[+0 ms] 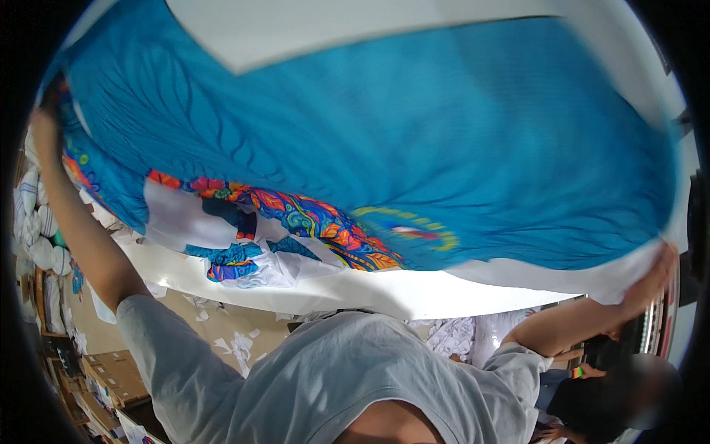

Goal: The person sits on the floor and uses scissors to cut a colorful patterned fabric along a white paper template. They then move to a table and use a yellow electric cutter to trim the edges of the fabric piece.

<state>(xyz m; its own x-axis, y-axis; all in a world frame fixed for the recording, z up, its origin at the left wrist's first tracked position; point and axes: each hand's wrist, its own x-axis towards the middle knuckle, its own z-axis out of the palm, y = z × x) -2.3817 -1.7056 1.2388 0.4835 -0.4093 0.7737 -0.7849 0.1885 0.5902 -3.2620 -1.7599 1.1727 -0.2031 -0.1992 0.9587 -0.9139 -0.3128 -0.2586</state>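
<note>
A large sheet of blue printed fabric (310,118) with darker leafy lines and white edges is stretched wide between my raised arms, blurred on its right side. At the far left my left hand (47,111) is closed on the fabric's edge, its fingertips partly hidden. My right hand (654,275) grips the white margin at the right end. Along the lower left, a brightly coloured floral part (318,222) in red, orange and yellow hangs in folds. Beneath lie crumpled white and patterned cloth pieces (244,259) on a white table (414,294).
Rolled white cloth (37,226) is stacked at the left. Below it stand cardboard boxes (115,374). Paper or cloth scraps (238,348) litter the floor behind the table edge. Another person in dark clothing (592,399) is at the lower right, near a heap of pale cloth (473,337).
</note>
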